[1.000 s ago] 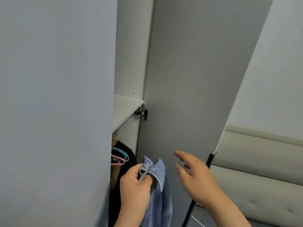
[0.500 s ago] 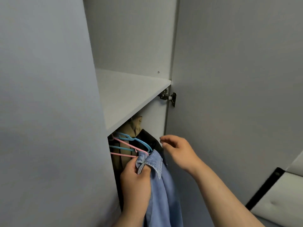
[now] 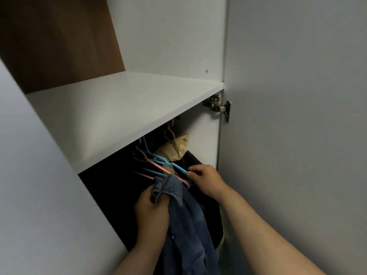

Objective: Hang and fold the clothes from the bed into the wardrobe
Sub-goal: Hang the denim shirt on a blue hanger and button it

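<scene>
A blue denim shirt (image 3: 188, 221) hangs down in front of the wardrobe's dark lower compartment, and my left hand (image 3: 152, 213) grips it by the collar. Just above the collar, my right hand (image 3: 206, 180) pinches the tip of a blue hanger (image 3: 168, 162) that hangs from a rail under the white shelf (image 3: 123, 116). A pink hanger (image 3: 162, 169) runs beside it, its end passing behind the shirt collar. Behind the hangers hang a tan garment (image 3: 174, 149) and a black garment (image 3: 198, 167).
The wardrobe's right door (image 3: 297, 135) stands open on a metal hinge (image 3: 217, 107). The left door (image 3: 39, 195) fills the left side of the view. More pink hanger hooks (image 3: 169, 132) hang under the shelf. The upper compartment has a brown back panel (image 3: 59, 42).
My view has swung left and closer into the wardrobe, and the bed is out of sight. My right hand, open before, has reached in and closed on the blue hanger's tip. My left hand keeps the shirt.
</scene>
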Demonstrator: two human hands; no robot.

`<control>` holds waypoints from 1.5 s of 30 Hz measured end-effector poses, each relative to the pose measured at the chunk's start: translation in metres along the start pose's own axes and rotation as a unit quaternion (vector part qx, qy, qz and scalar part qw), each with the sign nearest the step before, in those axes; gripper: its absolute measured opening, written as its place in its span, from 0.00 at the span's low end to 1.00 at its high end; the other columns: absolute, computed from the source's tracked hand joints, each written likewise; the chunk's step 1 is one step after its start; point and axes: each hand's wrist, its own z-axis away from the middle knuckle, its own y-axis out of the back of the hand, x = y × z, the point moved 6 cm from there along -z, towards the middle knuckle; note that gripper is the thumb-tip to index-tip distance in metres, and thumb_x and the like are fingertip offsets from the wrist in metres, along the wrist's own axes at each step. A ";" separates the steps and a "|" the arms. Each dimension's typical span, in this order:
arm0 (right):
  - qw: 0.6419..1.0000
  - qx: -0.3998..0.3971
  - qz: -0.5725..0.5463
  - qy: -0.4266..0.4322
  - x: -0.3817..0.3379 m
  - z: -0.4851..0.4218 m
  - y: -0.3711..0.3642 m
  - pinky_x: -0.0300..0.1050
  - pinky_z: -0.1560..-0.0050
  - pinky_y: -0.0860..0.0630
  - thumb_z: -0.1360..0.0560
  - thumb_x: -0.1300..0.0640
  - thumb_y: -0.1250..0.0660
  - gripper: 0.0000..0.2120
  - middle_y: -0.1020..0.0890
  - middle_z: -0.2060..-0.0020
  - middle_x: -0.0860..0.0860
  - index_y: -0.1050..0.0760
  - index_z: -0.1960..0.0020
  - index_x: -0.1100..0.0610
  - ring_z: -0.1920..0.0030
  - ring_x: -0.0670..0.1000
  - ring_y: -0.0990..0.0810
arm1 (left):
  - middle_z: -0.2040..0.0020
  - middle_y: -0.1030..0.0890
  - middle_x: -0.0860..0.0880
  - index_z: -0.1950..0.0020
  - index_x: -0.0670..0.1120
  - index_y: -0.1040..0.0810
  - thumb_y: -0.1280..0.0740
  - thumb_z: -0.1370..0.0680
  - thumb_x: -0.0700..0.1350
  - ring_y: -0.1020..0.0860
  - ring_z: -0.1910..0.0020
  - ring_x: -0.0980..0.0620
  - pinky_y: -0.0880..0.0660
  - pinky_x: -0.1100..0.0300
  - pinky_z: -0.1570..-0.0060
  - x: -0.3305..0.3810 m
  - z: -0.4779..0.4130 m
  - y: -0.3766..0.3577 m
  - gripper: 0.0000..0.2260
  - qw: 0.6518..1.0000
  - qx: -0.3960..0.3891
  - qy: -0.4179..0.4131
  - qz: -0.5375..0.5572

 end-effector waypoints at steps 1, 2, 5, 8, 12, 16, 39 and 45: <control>1.000 -0.006 0.003 0.004 0.002 -0.001 -0.002 0.43 0.54 0.23 0.23 0.51 0.33 0.08 0.17 0.59 0.48 0.18 0.48 0.51 0.58 0.47 0.20 | 0.60 0.15 0.50 0.55 0.48 0.17 0.30 0.27 0.36 0.17 0.58 0.48 0.21 0.51 0.57 0.001 -0.002 -0.001 0.07 1.000 0.002 -0.003 -0.001; 1.000 -0.010 0.007 0.009 0.004 -0.003 -0.005 0.46 0.55 0.23 0.23 0.51 0.33 0.07 0.17 0.61 0.50 0.18 0.52 0.52 0.59 0.49 0.20 | 0.60 0.15 0.51 0.56 0.50 0.17 0.30 0.27 0.37 0.17 0.58 0.49 0.21 0.51 0.56 0.001 -0.003 -0.002 0.08 1.000 0.002 -0.002 -0.008; 1.000 -0.016 0.016 0.014 0.010 -0.009 -0.010 0.51 0.54 0.22 0.23 0.50 0.33 0.08 0.18 0.63 0.52 0.18 0.57 0.52 0.61 0.51 0.21 | 0.62 0.16 0.52 0.58 0.55 0.17 0.29 0.27 0.39 0.18 0.60 0.50 0.21 0.50 0.56 0.003 -0.006 -0.002 0.10 1.000 0.014 -0.004 -0.027; 1.000 -0.021 0.018 0.013 0.014 -0.015 -0.014 0.49 0.56 0.23 0.24 0.50 0.34 0.11 0.20 0.67 0.47 0.20 0.63 0.46 0.63 0.46 0.22 | 0.63 0.16 0.53 0.60 0.53 0.18 0.30 0.28 0.36 0.19 0.62 0.52 0.22 0.51 0.57 0.005 -0.009 -0.002 0.10 0.999 0.026 -0.016 -0.040; 0.999 -0.009 0.014 0.034 0.016 -0.021 -0.016 0.44 0.57 0.25 0.24 0.54 0.34 0.14 0.20 0.66 0.43 0.24 0.65 0.40 0.63 0.43 0.23 | 0.63 0.16 0.52 0.59 0.48 0.18 0.31 0.27 0.33 0.21 0.66 0.59 0.24 0.63 0.63 0.006 -0.008 -0.007 0.09 1.000 0.022 -0.012 -0.007; 0.998 -0.010 0.017 0.065 0.012 -0.021 -0.018 0.36 0.62 0.30 0.23 0.56 0.33 0.15 0.22 0.69 0.41 0.24 0.64 0.40 0.67 0.39 0.25 | 0.63 0.16 0.54 0.59 0.48 0.18 0.31 0.27 0.33 0.21 0.66 0.62 0.25 0.69 0.66 0.003 -0.010 -0.009 0.10 1.000 0.025 -0.015 -0.002; 0.996 0.091 0.005 0.015 -0.007 -0.006 0.022 0.43 0.62 0.26 0.23 0.54 0.34 0.08 0.19 0.69 0.48 0.17 0.58 0.50 0.65 0.48 0.22 | 0.63 0.16 0.46 0.59 0.51 0.19 0.29 0.27 0.43 0.17 0.58 0.42 0.21 0.46 0.55 0.000 -0.013 -0.006 0.02 0.999 -0.031 -0.012 -0.014; 0.992 0.125 0.004 0.004 0.002 0.009 0.036 0.44 0.60 0.24 0.24 0.53 0.33 0.08 0.17 0.68 0.50 0.16 0.58 0.50 0.63 0.50 0.19 | 0.62 0.15 0.45 0.58 0.49 0.17 0.29 0.26 0.40 0.17 0.59 0.44 0.23 0.51 0.57 0.004 -0.001 -0.012 0.04 0.997 -0.067 -0.006 0.029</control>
